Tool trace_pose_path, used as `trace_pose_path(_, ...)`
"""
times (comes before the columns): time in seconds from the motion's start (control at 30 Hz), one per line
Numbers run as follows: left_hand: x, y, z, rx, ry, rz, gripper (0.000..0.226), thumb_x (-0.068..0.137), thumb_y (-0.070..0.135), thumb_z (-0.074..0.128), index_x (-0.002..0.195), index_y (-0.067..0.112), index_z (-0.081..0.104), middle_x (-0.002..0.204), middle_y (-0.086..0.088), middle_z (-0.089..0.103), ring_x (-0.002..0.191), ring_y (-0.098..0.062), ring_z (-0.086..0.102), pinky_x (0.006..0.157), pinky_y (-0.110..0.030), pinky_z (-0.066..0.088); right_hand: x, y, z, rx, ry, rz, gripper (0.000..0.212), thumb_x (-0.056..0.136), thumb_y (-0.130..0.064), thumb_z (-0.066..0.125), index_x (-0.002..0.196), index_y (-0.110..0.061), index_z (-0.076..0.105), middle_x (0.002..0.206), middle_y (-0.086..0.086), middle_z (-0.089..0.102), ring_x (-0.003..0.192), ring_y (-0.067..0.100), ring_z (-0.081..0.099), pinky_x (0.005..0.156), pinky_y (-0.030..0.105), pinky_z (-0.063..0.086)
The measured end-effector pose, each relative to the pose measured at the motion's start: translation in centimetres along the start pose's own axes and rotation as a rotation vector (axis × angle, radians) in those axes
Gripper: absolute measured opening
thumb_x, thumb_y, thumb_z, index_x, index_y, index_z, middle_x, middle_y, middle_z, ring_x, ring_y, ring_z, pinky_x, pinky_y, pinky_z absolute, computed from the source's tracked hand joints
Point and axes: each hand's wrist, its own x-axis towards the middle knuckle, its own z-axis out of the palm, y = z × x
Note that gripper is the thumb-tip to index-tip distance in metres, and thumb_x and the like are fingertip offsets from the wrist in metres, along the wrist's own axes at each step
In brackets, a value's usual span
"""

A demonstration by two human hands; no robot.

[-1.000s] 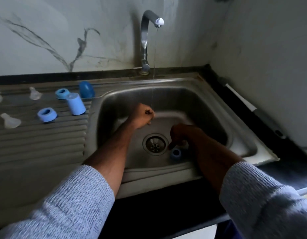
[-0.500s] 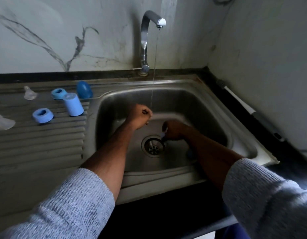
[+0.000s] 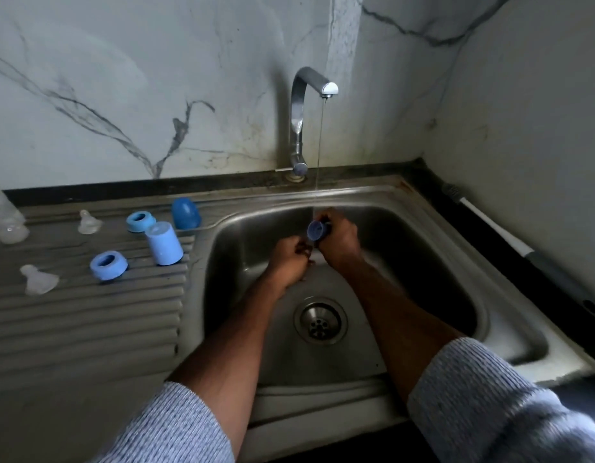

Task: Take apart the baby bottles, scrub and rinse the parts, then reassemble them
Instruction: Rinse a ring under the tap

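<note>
My right hand point(image 3: 337, 238) grips a small blue bottle part point(image 3: 315, 230) and holds it under the thin water stream from the tap point(image 3: 302, 121), over the sink point(image 3: 423, 235). My left hand point(image 3: 289, 259) is curled into a fist just left of it; what it holds is hidden. On the drainboard point(image 3: 82, 315) lie two blue collar rings point(image 3: 108, 265) point(image 3: 141, 221), a light blue cap point(image 3: 164, 242), a dark blue cap point(image 3: 185, 213), two clear teats point(image 3: 38, 279) point(image 3: 88, 222) and a clear bottle point(image 3: 5, 218).
The drain point(image 3: 320, 320) sits in the middle of the basin, below my hands. A white-handled brush point(image 3: 510, 245) lies along the black counter at the right wall. The marble wall stands close behind the tap.
My right hand picked the blue part up from the sink floor near the drain and raised it into the water stream. My left hand stayed fisted and moved a little nearer to it.
</note>
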Motion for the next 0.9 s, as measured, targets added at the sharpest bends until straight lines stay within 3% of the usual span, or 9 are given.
trace_pose_path(0.13,-0.3,0.5,0.0,-0.061,-0.006,-0.018,0.027,0.099,0.002,0.048,0.121,0.012,0.060,0.111,-0.008,0.067,0.078,-0.013,0.068,0.041,-0.024,0.048,0.2,-0.3,0.0,0.047,0.028,-0.005,0.034,0.080,0.005,0.074,0.106,-0.015,0.061,0.098,-0.004,0.063,0.091,0.011,0.062,0.071,0.011,0.046)
trace_pose_path(0.27,-0.2,0.4,-0.3,-0.075,0.040,0.027,0.037,0.096,-0.002,0.048,0.123,0.019,0.061,0.112,-0.005,0.068,0.087,-0.020,0.071,0.057,-0.039,0.054,0.1,-0.3,0.6,0.132,-0.007,0.060,0.036,0.080,-0.003,0.080,0.108,-0.016,0.062,0.101,-0.001,0.067,0.088,0.009,0.064,0.061,-0.001,0.041)
trace_pose_path(0.4,0.0,0.2,-0.6,-0.051,0.131,0.163,0.045,0.091,-0.002,0.056,0.125,0.026,0.066,0.112,0.002,0.070,0.104,-0.023,0.068,0.083,-0.046,0.056,0.3,0.1,1.1,0.198,-0.036,0.124,0.033,0.076,-0.020,0.088,0.105,-0.016,0.072,0.102,0.001,0.075,0.092,0.007,0.069,0.074,0.005,0.048)
trace_pose_path(0.47,-0.1,0.3,-0.6,-0.021,0.141,0.181,0.046,0.092,-0.004,0.055,0.129,0.022,0.064,0.116,0.005,0.066,0.109,-0.021,0.065,0.090,-0.043,0.055,0.3,0.1,1.1,0.214,-0.030,0.157,0.036,0.074,-0.025,0.090,0.105,-0.013,0.075,0.097,-0.001,0.076,0.090,0.008,0.070,0.083,0.017,0.055)
trace_pose_path(0.53,0.1,0.2,-0.8,0.065,0.154,0.225,0.048,0.088,-0.008,0.054,0.127,0.016,0.067,0.121,0.002,0.068,0.113,-0.018,0.064,0.097,-0.035,0.052,0.3,0.2,0.8,0.193,-0.041,0.177,0.034,0.074,-0.030,0.090,0.099,-0.013,0.076,0.087,-0.005,0.072,0.082,0.007,0.066,0.078,0.018,0.052)
trace_pose_path(0.6,0.1,0.1,-0.8,0.108,0.144,0.255,0.044,0.082,-0.010,0.053,0.110,0.016,0.075,0.111,0.003,0.074,0.105,-0.010,0.067,0.094,-0.019,0.049,0.1,0.1,0.4,0.115,-0.087,0.177,0.028,0.075,-0.040,0.087,0.086,-0.017,0.076,0.074,-0.006,0.070,0.072,0.005,0.064,0.065,0.012,0.043)
trace_pose_path(0.7,0.6,-0.2,-0.8,0.116,0.155,0.228,0.037,0.079,-0.005,0.055,0.096,0.020,0.076,0.097,0.007,0.076,0.095,-0.010,0.070,0.091,-0.027,0.054,-0.1,0.4,0.2,0.051,-0.160,0.148,0.033,0.078,-0.047,0.082,0.077,-0.015,0.075,0.068,0.000,0.073,0.069,0.009,0.070,0.071,0.021,0.053)
trace_pose_path(0.77,0.5,-0.3,-0.8,0.114,0.142,0.224,0.034,0.080,-0.006,0.059,0.093,0.022,0.075,0.096,0.008,0.075,0.095,-0.010,0.069,0.089,-0.023,0.053,-0.1,0.3,0.1,0.016,-0.189,0.128,0.032,0.081,-0.046,0.080,0.082,-0.014,0.077,0.071,0.004,0.074,0.072,0.013,0.072,0.075,0.029,0.056)
trace_pose_path(0.9,-0.2,0.3,-0.9,-0.003,0.144,0.215,0.033,0.079,-0.005,0.074,0.098,0.022,0.069,0.089,0.011,0.069,0.079,0.003,0.065,0.067,-0.006,0.047,0.1,-0.7,-0.2,0.128,-0.247,0.172,0.023,0.089,-0.036,0.074,0.102,-0.017,0.077,0.090,0.009,0.077,0.085,0.019,0.073,0.082,0.037,0.060)
